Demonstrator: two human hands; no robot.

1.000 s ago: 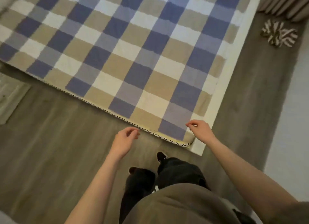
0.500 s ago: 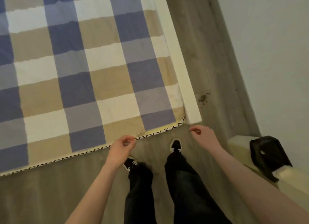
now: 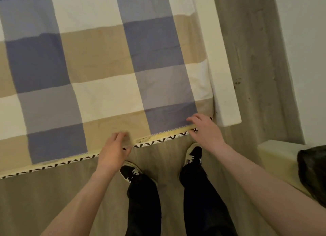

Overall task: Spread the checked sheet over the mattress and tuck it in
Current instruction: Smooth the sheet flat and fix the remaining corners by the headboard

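The checked sheet (image 3: pixel 98 63), in blue, beige and white squares, lies flat over the mattress (image 3: pixel 224 87), whose white side shows bare along the right. The sheet's near edge has a yellow hem and a black-and-white zigzag trim. My left hand (image 3: pixel 113 151) is at that near edge, its blurred fingers curled over the hem with the thumb below it. My right hand (image 3: pixel 206 130) is at the near right corner of the sheet, with its fingers on top of the cloth and the thumb under the hem.
I stand on a grey wood floor (image 3: pixel 44 200) at the foot of the bed, my shoes (image 3: pixel 194 154) close to the trim. A narrow strip of floor runs between the mattress and the white wall (image 3: pixel 303 50). A pale ledge (image 3: pixel 277 153) with a black bag (image 3: pixel 314 170) is at right.
The view has closed in on the sheet's near right corner. My right hand moved from the air beside the corner onto the sheet's edge. My left hand stayed at the hem.
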